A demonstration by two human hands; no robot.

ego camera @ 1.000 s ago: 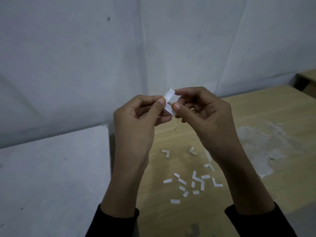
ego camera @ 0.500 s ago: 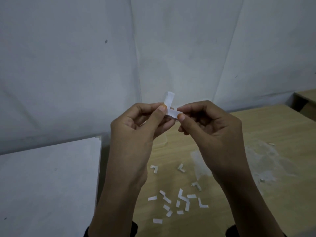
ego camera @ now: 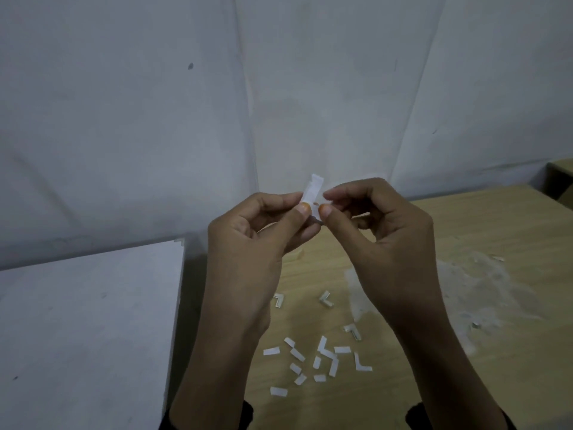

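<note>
Scene: A person's left hand (ego camera: 248, 243) and right hand (ego camera: 381, 237) meet in mid-air over a pale wooden desk (ego camera: 465, 228), in front of a grey-white wall (ego camera: 155, 119).
Object: A small white paper strip (ego camera: 313, 189) is held between the two hands, well above the desk. Its free upper end stands clear of the fingers.
Left fingers: Thumb and forefinger pinch the strip just below its free end; the other fingers curl loosely behind.
Right fingers: Thumb and forefinger nip the strip's lower end, thumb tips almost touching; the rest are bent and hold nothing.
Below: Short white paper pieces (ego camera: 316, 358), some straight and some bent into L-shapes, lie scattered on the desk near a whitish scuffed patch (ego camera: 471, 290). A flat white board (ego camera: 86, 321) sits to the left.
Step in hand: Likely bending the strip into a corner like those below.
Doing it well: Pinch close to the bend line, square the two legs, and press the crease firmly without tearing the thin paper.
</note>
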